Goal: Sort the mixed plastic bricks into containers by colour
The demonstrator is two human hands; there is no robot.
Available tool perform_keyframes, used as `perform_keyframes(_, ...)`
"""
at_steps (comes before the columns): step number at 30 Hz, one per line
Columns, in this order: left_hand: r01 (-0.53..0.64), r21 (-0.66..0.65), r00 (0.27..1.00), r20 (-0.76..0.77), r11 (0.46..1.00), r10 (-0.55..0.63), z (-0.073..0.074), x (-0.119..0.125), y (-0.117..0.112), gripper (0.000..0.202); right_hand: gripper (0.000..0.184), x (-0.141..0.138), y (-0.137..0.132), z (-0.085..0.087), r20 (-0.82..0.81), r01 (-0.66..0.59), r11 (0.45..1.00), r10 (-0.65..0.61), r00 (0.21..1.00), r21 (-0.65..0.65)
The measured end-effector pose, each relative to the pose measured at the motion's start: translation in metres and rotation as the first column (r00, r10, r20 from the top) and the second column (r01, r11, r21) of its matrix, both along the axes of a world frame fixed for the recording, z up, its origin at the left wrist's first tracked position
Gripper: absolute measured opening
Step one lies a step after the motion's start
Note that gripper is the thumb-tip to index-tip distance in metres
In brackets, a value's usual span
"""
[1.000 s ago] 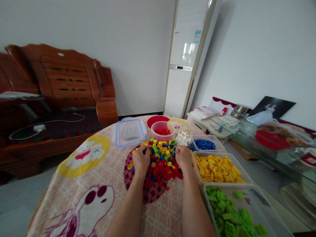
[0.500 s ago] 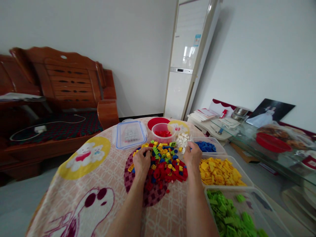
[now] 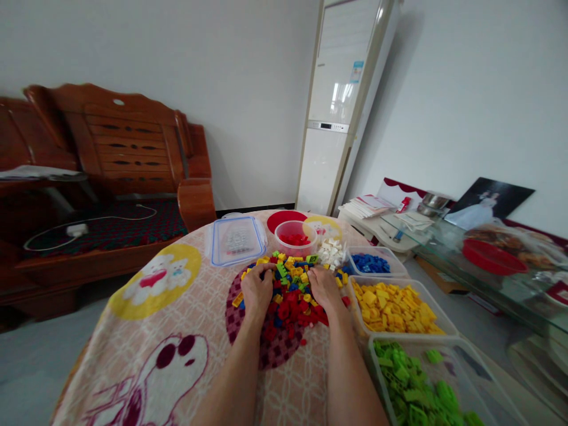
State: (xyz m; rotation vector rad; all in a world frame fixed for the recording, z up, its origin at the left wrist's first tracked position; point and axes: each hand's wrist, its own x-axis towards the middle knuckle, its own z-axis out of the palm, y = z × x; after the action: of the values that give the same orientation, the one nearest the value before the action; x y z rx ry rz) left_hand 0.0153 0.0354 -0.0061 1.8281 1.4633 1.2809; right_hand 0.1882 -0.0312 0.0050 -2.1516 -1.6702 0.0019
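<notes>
A mixed pile of toy building bricks (image 3: 290,296) in red, yellow, blue and green lies on the tablecloth between my two hands. My left hand (image 3: 257,289) rests at the pile's left side, fingers curled in, and whatever they pinch is too small to make out. On the right side of the pile, my right hand (image 3: 325,289) reaches down with bent fingertips among the bricks. Its fingers look closed, but what they grip is hidden. White bricks (image 3: 332,253) form a small heap just beyond it.
Right of the pile stand clear boxes of blue bricks (image 3: 370,264), yellow bricks (image 3: 394,307) and green bricks (image 3: 412,378). Behind it are a round tub (image 3: 296,245) with red bricks and a blue-rimmed clear lid (image 3: 237,241). A glass table (image 3: 483,272) stands at the right.
My right hand has moved left and slightly nearer, from beside the white bricks to the mixed pile. My left hand stays almost in place.
</notes>
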Motion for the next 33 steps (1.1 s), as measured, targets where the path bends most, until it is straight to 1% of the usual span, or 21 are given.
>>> perform_keyframes(3,-0.002,-0.003,1.000,-0.007,1.000,0.002,0.001,0.000,-0.001,0.029,0.032,0.000,0.001,-0.001,0.000,-0.009,1.000,0.009,1.000,0.028)
perform_keyframes(5,-0.006,-0.004,1.000,-0.014,1.000,0.006,0.002,0.000,-0.001,0.029,0.031,0.001,0.001,-0.001,-0.018,0.013,0.999,-0.012,1.000,0.048)
perform_keyframes(9,-0.009,-0.002,1.000,-0.016,1.000,0.009,0.003,0.000,-0.001,0.029,0.029,0.004,-0.002,0.003,-0.083,0.129,0.987,-0.122,0.989,0.092)
perform_keyframes(13,-0.008,-0.002,1.000,-0.017,1.000,0.008,0.003,0.000,-0.001,0.030,0.029,0.008,-0.005,0.011,-0.183,0.241,0.946,-0.203,0.962,0.215)
perform_keyframes(16,-0.008,-0.001,1.000,-0.019,1.000,0.008,0.004,0.000,-0.002,0.030,0.033,0.014,-0.007,0.016,-0.287,0.330,0.879,-0.236,0.928,0.345)
perform_keyframes(19,-0.004,-0.003,1.000,-0.017,1.000,0.003,0.003,0.000,-0.002,0.030,0.036,0.023,-0.007,0.015,-0.364,0.422,0.773,-0.264,0.893,0.474)
perform_keyframes(22,-0.002,-0.006,1.000,-0.019,1.000,0.002,0.003,0.000,-0.001,0.030,0.040,0.031,-0.008,0.012,-0.372,0.480,0.667,-0.311,0.874,0.570)
perform_keyframes(23,-0.003,-0.007,1.000,-0.021,1.000,0.003,0.003,0.000,-0.001,0.030,0.041,0.032,-0.009,0.012,-0.364,0.491,0.645,-0.332,0.870,0.586)
perform_keyframes(24,-0.005,-0.007,1.000,-0.023,1.000,0.004,0.003,-0.001,-0.001,0.030,0.041,0.032,-0.010,0.013,-0.351,0.496,0.634,-0.351,0.868,0.593)
perform_keyframes(25,-0.006,-0.007,1.000,-0.025,1.000,0.005,0.003,-0.001,-0.001,0.030,0.040,0.032,-0.011,0.014,-0.336,0.493,0.642,-0.361,0.870,0.587)
perform_keyframes(26,-0.006,-0.005,1.000,-0.025,1.000,0.006,0.003,-0.001,-0.001,0.030,0.039,0.031,-0.013,0.017,-0.319,0.483,0.666,-0.363,0.875,0.569)
perform_keyframes(28,-0.006,-0.001,1.000,-0.024,1.000,0.006,0.003,-0.001,-0.001,0.030,0.035,0.027,-0.016,0.024,-0.292,0.447,0.748,-0.343,0.893,0.490)
perform_keyframes(31,-0.006,0.002,1.000,-0.023,1.000,0.006,0.004,0.000,-0.002,0.030,0.027,0.019,-0.018,0.033,-0.263,0.344,0.886,-0.268,0.927,0.310)
perform_keyframes(33,-0.006,0.004,1.000,-0.022,1.000,0.006,0.004,0.000,-0.002,0.030,0.022,0.014,-0.019,0.035,-0.234,0.262,0.947,-0.216,0.948,0.184)
